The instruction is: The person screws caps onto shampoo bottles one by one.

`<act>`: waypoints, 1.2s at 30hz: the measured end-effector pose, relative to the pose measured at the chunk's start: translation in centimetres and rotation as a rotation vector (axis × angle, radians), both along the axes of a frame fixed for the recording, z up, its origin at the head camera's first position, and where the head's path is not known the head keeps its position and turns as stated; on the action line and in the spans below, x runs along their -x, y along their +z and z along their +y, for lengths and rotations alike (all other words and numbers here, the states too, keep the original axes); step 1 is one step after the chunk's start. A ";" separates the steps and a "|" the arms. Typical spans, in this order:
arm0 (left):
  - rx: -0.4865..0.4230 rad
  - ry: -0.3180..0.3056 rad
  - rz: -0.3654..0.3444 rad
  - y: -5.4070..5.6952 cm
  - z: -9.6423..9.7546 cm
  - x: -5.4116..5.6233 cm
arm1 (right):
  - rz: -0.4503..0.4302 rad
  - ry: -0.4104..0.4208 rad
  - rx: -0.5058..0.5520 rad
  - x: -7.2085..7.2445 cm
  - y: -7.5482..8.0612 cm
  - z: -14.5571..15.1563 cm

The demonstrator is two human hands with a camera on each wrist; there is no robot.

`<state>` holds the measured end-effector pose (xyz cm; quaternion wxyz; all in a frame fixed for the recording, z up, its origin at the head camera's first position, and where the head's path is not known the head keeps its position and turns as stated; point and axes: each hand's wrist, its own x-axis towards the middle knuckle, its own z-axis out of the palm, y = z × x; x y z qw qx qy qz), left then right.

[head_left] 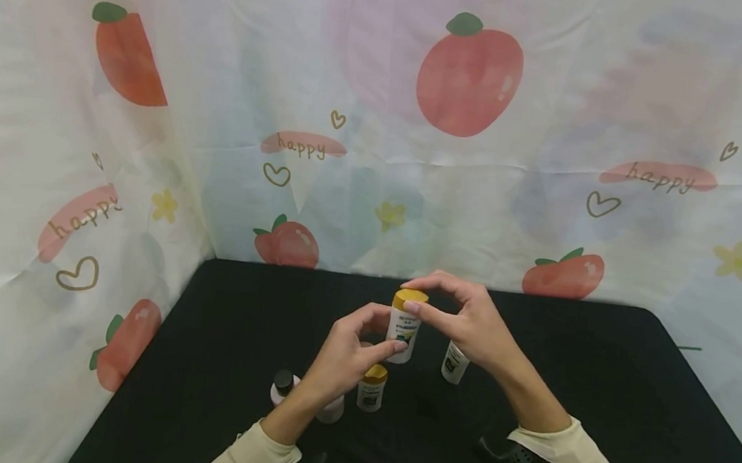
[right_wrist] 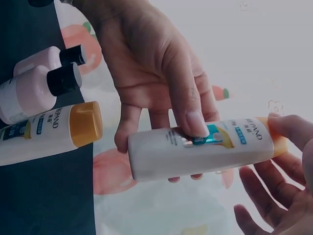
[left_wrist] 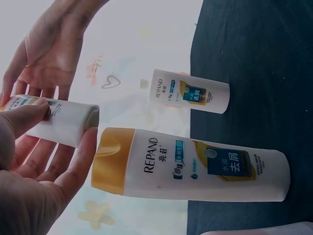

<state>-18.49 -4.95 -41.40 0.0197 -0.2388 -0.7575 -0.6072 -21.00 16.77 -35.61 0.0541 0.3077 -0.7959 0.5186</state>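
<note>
A white shampoo bottle (head_left: 404, 333) with a yellow cap (head_left: 413, 295) is held up above the black table, cap upward in the head view. My left hand (head_left: 349, 349) grips its body, thumb (right_wrist: 195, 123) across the printed label. At the top, my right hand (head_left: 459, 318) pinches the yellow cap between thumb and fingers. Below the left hand stands another yellow-capped shampoo bottle (head_left: 370, 392), large in the left wrist view. Under the right hand is a further white bottle (head_left: 454, 363); in the left wrist view no yellow cap shows on it.
Two pale pink bottles with black caps, one cap (head_left: 284, 381) plain beside the left forearm, stand at the left; the right wrist view shows both caps (right_wrist: 64, 79). A printed fabric curtain (head_left: 382, 113) rises behind the black table (head_left: 599, 373) and along its left side.
</note>
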 end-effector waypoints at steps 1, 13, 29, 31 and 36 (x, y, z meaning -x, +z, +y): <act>-0.001 0.000 0.000 0.0 0.0 0.0 | -0.006 0.005 -0.002 0.0 0.0 0.0; 0.007 -0.025 -0.021 0.7 0.2 0.2 | 0.046 0.033 0.015 -0.3 0.2 0.2; 0.155 -0.024 -0.008 2.2 0.3 1.3 | 0.060 0.063 -0.032 -0.1 -0.9 1.0; 0.166 -0.032 0.004 2.3 0.3 1.4 | 0.043 0.060 -0.034 -0.1 -1.0 1.0; 0.183 -0.061 0.021 2.2 0.4 1.8 | 0.016 0.055 -0.047 -0.3 -1.3 1.1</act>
